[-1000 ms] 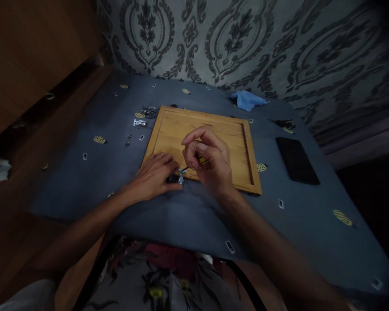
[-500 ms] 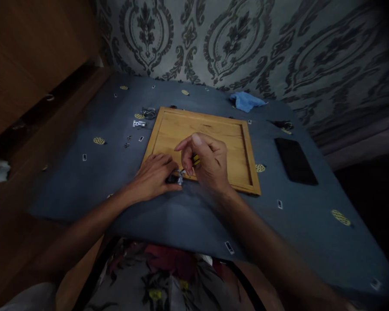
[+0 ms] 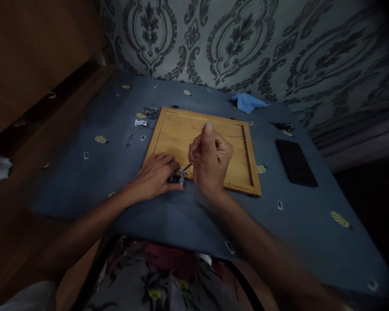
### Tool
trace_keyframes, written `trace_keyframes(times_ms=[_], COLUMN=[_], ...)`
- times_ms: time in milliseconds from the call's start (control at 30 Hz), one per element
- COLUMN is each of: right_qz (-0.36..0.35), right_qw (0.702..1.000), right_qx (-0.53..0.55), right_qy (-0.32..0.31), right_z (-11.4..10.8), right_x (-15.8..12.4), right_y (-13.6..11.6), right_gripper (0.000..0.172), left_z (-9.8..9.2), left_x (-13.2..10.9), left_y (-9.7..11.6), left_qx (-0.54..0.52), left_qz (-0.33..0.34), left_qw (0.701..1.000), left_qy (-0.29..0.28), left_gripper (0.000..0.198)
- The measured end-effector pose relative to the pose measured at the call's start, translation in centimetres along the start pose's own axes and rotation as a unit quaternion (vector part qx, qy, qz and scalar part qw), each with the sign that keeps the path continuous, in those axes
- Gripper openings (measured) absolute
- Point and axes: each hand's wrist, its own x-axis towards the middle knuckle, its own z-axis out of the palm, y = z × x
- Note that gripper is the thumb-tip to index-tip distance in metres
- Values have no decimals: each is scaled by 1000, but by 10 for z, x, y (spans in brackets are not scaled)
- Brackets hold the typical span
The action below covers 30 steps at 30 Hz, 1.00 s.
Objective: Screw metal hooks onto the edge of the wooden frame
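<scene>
silvery metal hinge with a darker part (image 3: 181, 177) sits at the near long edge of the flat, yellow-brown wooden panel with a raised frame (image 3: 210, 119), left of that edge's middle. the left hand (image 3: 156, 172) is right beside it, nearer than the right: its thumb lies on the near side and its forefinger on the far side, so the hinge is held between them, while the other fingers rest over the frame. the right hand (image 3: 212, 160) is curled in a fist, thumb up, around a slim tool with a straight dark shaft (image 3: 186, 167), probably a screwdriver; its handle is hidden in the grip. from that fist the hinge lies to the left and a little nearer the body, and the shaft slants down that way, its end at or just by the metal. the two hands are apart from each other.

the hinge looks shiny and small; the left hand covers part of it, so i cannot tell its long axis. the panel's long axis runs left to right, its right end tipped slightly towards the body.
</scene>
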Motion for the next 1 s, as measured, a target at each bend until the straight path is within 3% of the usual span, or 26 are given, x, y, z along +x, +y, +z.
trace_keyframes(times_ms=[467, 700, 1000], right_qz=[-16, 35, 37], right_qw=[998, 999, 999], right_qx=[15, 31, 17], right_qy=[62, -6, -18], right_z=[1, -6, -9], right_x=[-5, -1, -3], right_y=[1, -1, -1], right_gripper=[55, 55, 60], left_z=[-5, -5, -7], left_x=[1, 2, 2], left_y=[3, 4, 5], left_qx=[15, 9, 13], left_qz=[-9, -13, -20], left_qw=[1000, 1000, 999], left_qy=[-25, -17, -28], left_gripper=[48, 46, 47])
